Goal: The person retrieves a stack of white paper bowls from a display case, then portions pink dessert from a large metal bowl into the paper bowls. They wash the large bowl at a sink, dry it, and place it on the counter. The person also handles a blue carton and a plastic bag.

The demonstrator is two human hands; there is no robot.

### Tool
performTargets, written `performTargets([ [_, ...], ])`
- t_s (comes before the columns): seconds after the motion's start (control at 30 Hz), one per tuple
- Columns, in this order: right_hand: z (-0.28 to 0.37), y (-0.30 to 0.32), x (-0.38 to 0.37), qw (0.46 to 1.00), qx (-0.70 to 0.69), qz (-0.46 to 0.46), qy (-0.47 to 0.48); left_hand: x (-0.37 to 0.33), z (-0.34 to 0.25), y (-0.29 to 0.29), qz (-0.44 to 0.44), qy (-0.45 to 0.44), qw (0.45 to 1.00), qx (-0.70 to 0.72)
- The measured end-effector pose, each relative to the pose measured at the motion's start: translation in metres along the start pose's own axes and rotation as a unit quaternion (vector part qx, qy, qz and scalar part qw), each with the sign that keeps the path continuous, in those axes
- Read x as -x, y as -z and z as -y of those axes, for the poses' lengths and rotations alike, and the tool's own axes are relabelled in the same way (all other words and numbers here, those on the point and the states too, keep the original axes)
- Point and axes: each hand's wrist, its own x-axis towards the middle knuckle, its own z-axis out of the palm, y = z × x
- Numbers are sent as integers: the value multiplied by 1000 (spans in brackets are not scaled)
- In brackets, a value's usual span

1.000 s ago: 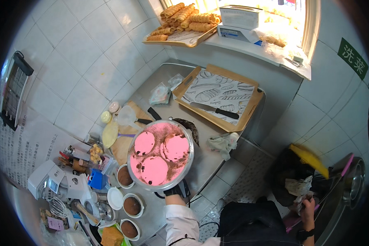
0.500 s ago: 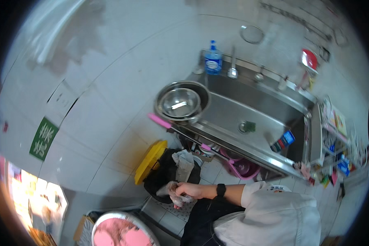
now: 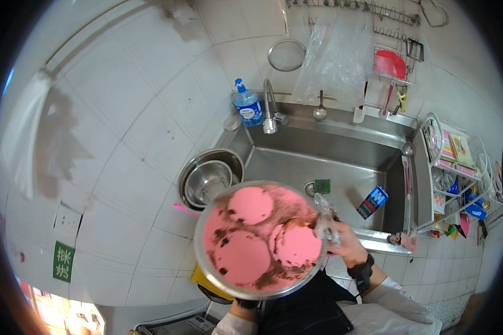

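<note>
A round metal pan (image 3: 261,294) tilts in front of me, its pink inside smeared with brown and dark crumbs. Three flat pink discs (image 3: 243,258) lie in it. Beneath its near edge shows the wrist of my left hand (image 3: 244,308) with a dark band; the pan hides the fingers. My right hand (image 3: 345,244) is closed at the pan's right rim, and clear plastic (image 3: 326,215) wraps its fingers, apparently a loose disposable glove. How far those fingers curl under the rim is hard to make out.
Beyond the pan is a steel sink (image 3: 324,145) with a green scouring pad (image 3: 322,186) and a blue carton (image 3: 373,202). Nested metal bowls (image 3: 208,184) sit at its left, near a soap bottle (image 3: 248,106). A wire rack (image 3: 458,167) stands right; a yellow bin lid (image 3: 209,283) shows below.
The pan has come up from the lower left to the middle. My right hand has left the black bin and risen to the pan's right rim. The view has shifted too.
</note>
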Motion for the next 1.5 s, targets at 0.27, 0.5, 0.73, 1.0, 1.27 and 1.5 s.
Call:
performTargets([
  [0.27,61,93,-69,976,-157,-154,-8,-134,-47,-134,196,-58,976,73],
  [0.5,35,161,-137,957,-153,-239,-68,-115,-71,-76,318,83,937,119],
  [0.73,-55,182,-208,971,-77,-187,-130,-74,-56,-25,-59,169,952,249],
  [1.0,-183,199,-227,957,-203,-152,-144,-35,-40,-2,-115,159,981,-9],
  [1.27,-186,219,-207,930,-83,-157,-321,-44,-43,-12,-97,239,961,99],
  [1.5,-50,232,-260,883,407,-201,-118,-43,-39,-9,-149,225,955,125],
])
